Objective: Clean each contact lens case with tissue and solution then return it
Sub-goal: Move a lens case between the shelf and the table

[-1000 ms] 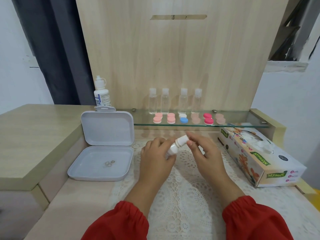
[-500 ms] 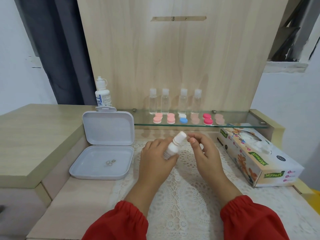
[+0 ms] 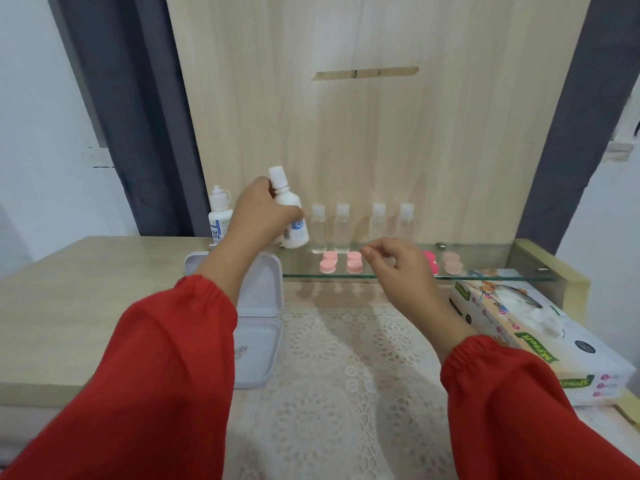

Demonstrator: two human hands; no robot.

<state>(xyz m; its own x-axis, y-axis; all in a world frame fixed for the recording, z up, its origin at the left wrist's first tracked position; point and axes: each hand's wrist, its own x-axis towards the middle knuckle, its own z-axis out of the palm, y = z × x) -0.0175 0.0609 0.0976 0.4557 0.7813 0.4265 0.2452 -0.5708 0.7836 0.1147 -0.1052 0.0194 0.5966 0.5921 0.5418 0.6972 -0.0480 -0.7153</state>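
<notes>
My left hand (image 3: 261, 216) grips a white solution bottle (image 3: 289, 211) with its cap on, held upright above the left end of the glass shelf (image 3: 485, 276). My right hand (image 3: 398, 265) hovers over the shelf with fingers loosely curled and nothing visible in them. Contact lens cases sit in a row on the shelf: two light pink ones (image 3: 328, 263) (image 3: 354, 263), a hot pink one (image 3: 432, 263) and a pale pink one (image 3: 453, 263). My right hand hides the cases in the middle. The tissue box (image 3: 540, 334) lies at the right.
Several small clear bottles (image 3: 342, 226) stand at the back of the shelf. A second white bottle (image 3: 219, 218) stands on the raised counter at left. An open white plastic box (image 3: 259, 327) sits left of the lace mat (image 3: 346, 375). A wooden panel rises behind.
My left hand has lifted the white bottle from above the mat up and back to the shelf's left end. My right hand let go of its cap and rose over the cases.
</notes>
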